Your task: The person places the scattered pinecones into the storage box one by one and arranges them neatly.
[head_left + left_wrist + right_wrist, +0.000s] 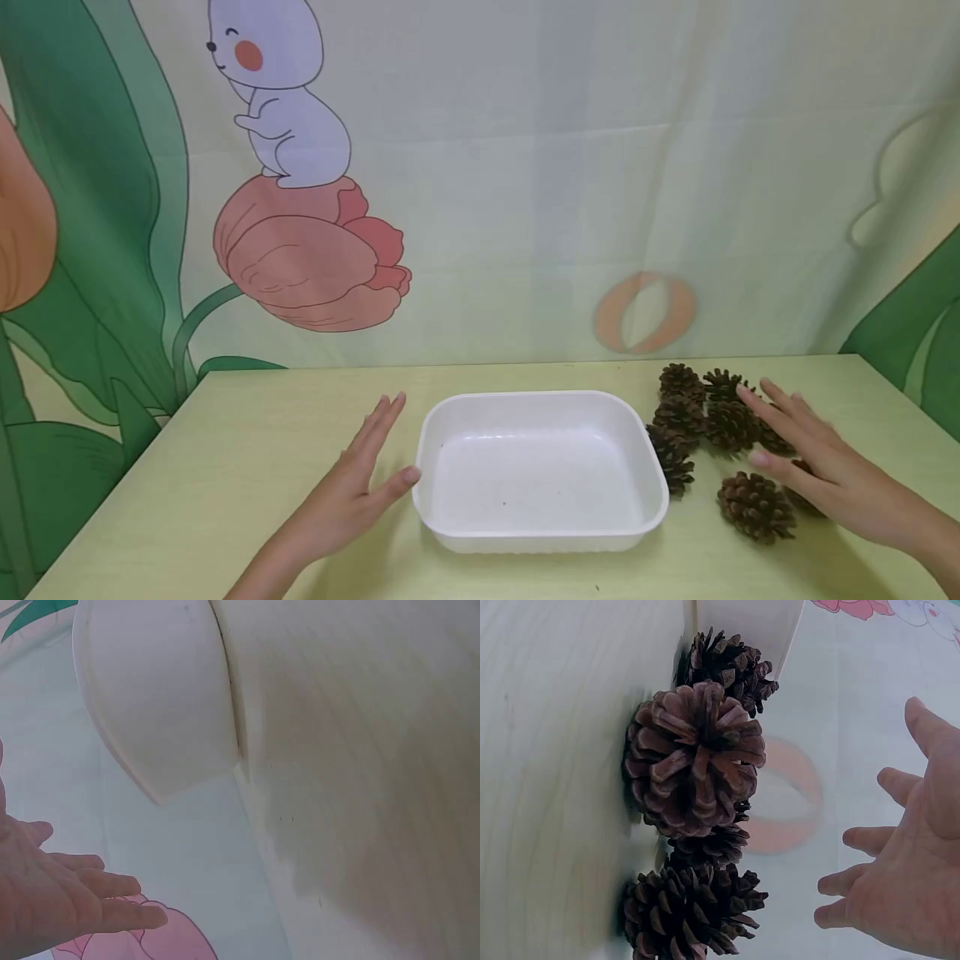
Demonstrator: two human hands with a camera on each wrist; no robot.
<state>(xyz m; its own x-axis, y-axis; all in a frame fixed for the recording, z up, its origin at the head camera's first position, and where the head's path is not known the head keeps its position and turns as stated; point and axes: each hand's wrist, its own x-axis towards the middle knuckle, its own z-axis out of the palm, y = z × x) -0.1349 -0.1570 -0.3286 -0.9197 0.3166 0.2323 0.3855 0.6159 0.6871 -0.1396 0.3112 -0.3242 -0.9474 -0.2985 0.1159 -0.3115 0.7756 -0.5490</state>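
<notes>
A white rectangular tray (pixel 637 450) sits empty in the middle of the pale green table; its rounded outer wall (pixel 157 697) fills the left wrist view. My left hand (pixel 360 483) hovers open just left of the tray, fingers straight, thumb near the tray's rim, holding nothing. Several brown pine cones (pixel 701 417) lie in a cluster right of the tray, one cone (pixel 756 505) nearer the front. My right hand (pixel 810 458) floats open above the cones, fingers spread. In the right wrist view a big cone (pixel 694 757) is close by, and my right hand (pixel 900 885) is apart from it.
The table (pixel 225 467) ends at a printed backdrop (pixel 300 208) with a rabbit, a flower and green leaves. Its left and right edges are in view. Bare tabletop lies left of the tray and in front of it.
</notes>
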